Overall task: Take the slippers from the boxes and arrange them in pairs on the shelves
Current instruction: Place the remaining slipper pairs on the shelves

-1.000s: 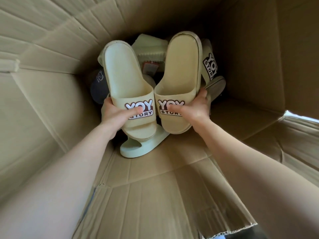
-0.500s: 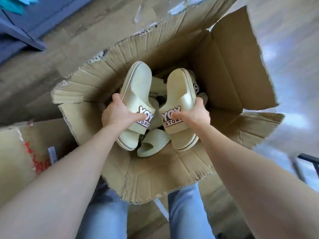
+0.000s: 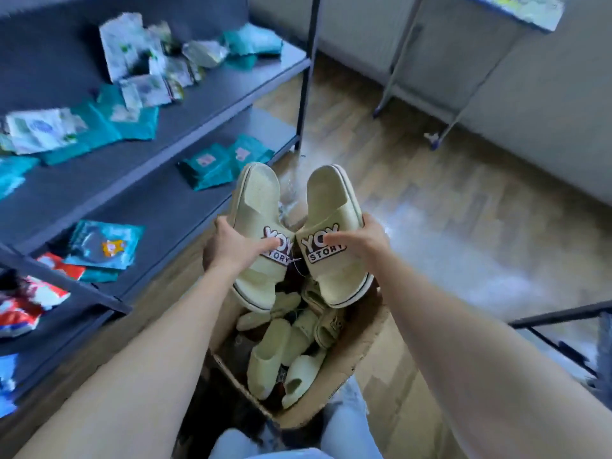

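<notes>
the box (image 3: 362, 354) by the knees holds many loose slippers (image 3: 265, 359), so most work seems left. above it the left hand (image 3: 231, 247) grips one cream slipper (image 3: 256, 203), the right hand (image 3: 366, 241) its mate (image 3: 332, 198). the shelves (image 3: 231, 81) beyond show packets (image 3: 212, 167), no slippers yet.

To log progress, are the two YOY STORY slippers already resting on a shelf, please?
No, the left hand and right hand hold the slippers above the cardboard box.
</notes>
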